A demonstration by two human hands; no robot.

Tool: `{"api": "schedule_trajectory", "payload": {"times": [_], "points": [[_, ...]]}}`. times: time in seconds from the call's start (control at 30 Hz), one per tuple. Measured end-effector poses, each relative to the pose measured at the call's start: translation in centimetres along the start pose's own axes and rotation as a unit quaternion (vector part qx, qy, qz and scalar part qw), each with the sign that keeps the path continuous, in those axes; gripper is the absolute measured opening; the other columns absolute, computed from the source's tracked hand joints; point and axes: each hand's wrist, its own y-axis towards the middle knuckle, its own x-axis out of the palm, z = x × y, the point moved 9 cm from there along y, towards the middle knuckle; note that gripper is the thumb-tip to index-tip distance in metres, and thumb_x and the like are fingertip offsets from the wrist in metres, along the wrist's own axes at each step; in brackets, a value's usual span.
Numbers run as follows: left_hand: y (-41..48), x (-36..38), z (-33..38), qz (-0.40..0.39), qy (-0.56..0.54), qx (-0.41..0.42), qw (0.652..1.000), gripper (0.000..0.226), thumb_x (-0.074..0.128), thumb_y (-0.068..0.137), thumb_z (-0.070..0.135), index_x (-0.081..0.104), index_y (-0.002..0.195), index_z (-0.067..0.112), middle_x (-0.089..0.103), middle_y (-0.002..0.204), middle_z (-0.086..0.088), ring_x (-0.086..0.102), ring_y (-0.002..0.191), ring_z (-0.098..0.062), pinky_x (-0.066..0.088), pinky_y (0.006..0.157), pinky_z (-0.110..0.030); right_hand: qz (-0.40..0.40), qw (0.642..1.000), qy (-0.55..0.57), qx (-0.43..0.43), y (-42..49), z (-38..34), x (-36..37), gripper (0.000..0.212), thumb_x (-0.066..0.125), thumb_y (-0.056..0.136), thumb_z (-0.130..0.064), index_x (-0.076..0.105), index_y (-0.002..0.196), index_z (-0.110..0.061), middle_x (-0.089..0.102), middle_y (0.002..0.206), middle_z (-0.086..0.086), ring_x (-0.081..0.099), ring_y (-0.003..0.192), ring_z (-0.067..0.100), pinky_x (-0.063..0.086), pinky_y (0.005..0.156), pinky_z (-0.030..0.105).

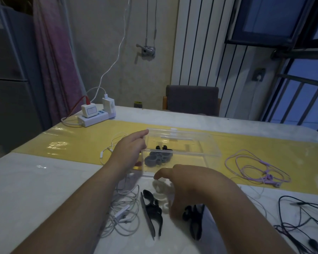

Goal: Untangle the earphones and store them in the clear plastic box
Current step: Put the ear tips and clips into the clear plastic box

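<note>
**Box held open, four sets of earphones still out on the table**

The clear plastic box (200, 162) sits mid-table on the yellow runner (81, 143), its near edge at the seam with the white cloth. The lid (191, 143) is tipped up. Inside lies one dark grey coiled bundle (157, 159).

The left hand (130, 149) reaches in from the left and holds the lid's left edge, with the index finger stretched along the corner and the others curled. The right hand (187, 184) hangs just in front of the box, fingers bent down over a white piece (162, 186). It is blurred, so I cannot tell whether it grips anything.

Outside the box I count four earphone sets:
- a white tangle (126, 222) between the forearms
- a second white set (116, 139) behind the left hand
- a purple set (255, 167) just right of the box
- a black set (297, 222) near the right edge

Two black clips (151, 211) (194, 222) lie below the right hand. Bare cloth on the table (35, 189) spreads left of the left forearm, and a power strip (96, 117) sits at the far left corner.
</note>
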Motion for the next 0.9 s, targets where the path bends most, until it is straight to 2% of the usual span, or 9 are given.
{"api": "schedule_trajectory", "payload": {"times": [0.03,0.1,0.23,0.37,0.43,0.5,0.6,0.8,0.9], "points": [[0.0,0.0,-0.1,0.001,0.001,-0.001,1.0,0.049,0.043,0.089,0.01,0.06,0.126,0.038,0.055,0.113,0.01,0.057,0.099,-0.019,0.058,0.078,-0.048,0.008,1.0,-0.003,-0.003,0.0,0.0,0.0,0.072,0.076,0.071,-0.039,0.039,0.132,-0.047,0.049,0.107,-0.008,0.055,0.1,0.018,0.047,0.074,0.03],[0.0,-0.1,-0.1,0.002,0.003,-0.001,1.0,0.049,0.043,0.088,0.011,0.06,0.125,0.039,0.054,0.118,0.006,0.056,0.1,-0.019,0.058,0.076,-0.046,0.011,1.0,-0.001,-0.002,0.1,0.2,0.0,0.063,0.074,0.073,-0.038,0.041,0.126,-0.05,0.048,0.104,-0.007,0.053,0.092,0.017,0.051,0.075,0.032],[-0.1,0.0,0.0,0.0,0.005,0.003,1.0,0.048,0.043,0.089,0.011,0.06,0.124,0.039,0.053,0.122,0.002,0.055,0.101,-0.018,0.057,0.076,-0.045,-0.001,1.0,-0.002,0.01,0.4,0.5,0.4,0.065,0.075,0.072,-0.037,0.04,0.125,-0.051,0.047,0.11,-0.006,0.055,0.09,0.019,0.052,0.074,0.033],[-0.1,0.0,0.1,0.004,0.004,0.002,1.0,0.048,0.043,0.089,0.01,0.061,0.121,0.039,0.052,0.124,0.0,0.054,0.101,-0.019,0.057,0.074,-0.044,-0.001,0.999,0.04,0.01,0.3,0.2,0.1,0.062,0.076,0.073,-0.039,0.049,0.129,-0.046,0.054,0.108,-0.013,0.05,0.087,0.012,0.041,0.072,0.024],[-0.1,0.0,0.1,0.005,0.005,0.001,1.0,0.048,0.043,0.089,0.009,0.061,0.121,0.039,0.052,0.124,-0.001,0.054,0.1,-0.019,0.058,0.074,-0.044,-0.003,0.999,0.045,0.01,0.3,0.1,0.1,0.06,0.076,0.072,-0.035,0.049,0.125,-0.044,0.051,0.103,-0.011,0.053,0.088,0.014,0.048,0.071,0.026],[-0.2,0.0,0.1,0.004,0.005,0.001,1.0,0.048,0.043,0.088,0.009,0.061,0.121,0.04,0.052,0.125,-0.001,0.054,0.1,-0.019,0.058,0.074,-0.044,-0.003,1.0,0.025,0.007,0.2,0.1,0.1,0.057,0.077,0.071,-0.036,0.047,0.119,-0.043,0.051,0.107,-0.007,0.055,0.091,0.018,0.053,0.074,0.032],[-0.2,0.0,0.2,0.005,0.008,0.001,1.0,0.049,0.042,0.089,0.009,0.06,0.123,0.039,0.052,0.125,0.0,0.054,0.102,-0.02,0.057,0.073,-0.043,-0.01,0.999,0.033,-0.007,-0.4,-0.2,-0.7,0.056,0.075,0.072,-0.036,0.045,0.118,-0.043,0.05,0.104,-0.006,0.054,0.088,0.018,0.051,0.07,0.033],[-0.3,0.0,0.3,0.001,0.004,0.004,1.0,0.047,0.042,0.091,0.01,0.06,0.124,0.038,0.052,0.125,0.0,0.055,0.102,-0.018,0.056,0.068,-0.038,0.061,0.986,0.15,-0.049,-1.9,-0.3,-4.0,0.051,0.071,0.073,-0.03,0.046,0.114,-0.047,0.051,0.094,-0.019,0.056,0.074,0.007,0.048,0.059,0.03],[-0.4,0.1,0.3,-0.003,0.002,0.005,1.0,0.046,0.043,0.09,0.011,0.06,0.122,0.04,0.052,0.124,0.001,0.054,0.104,-0.019,0.055,0.067,-0.037,0.115,0.969,0.216,-0.046,-2.0,0.1,-5.1,0.036,0.064,0.075,-0.015,0.056,0.1,-0.04,0.057,0.091,-0.016,0.064,0.068,0.014,0.058,0.059,0.038]]}}
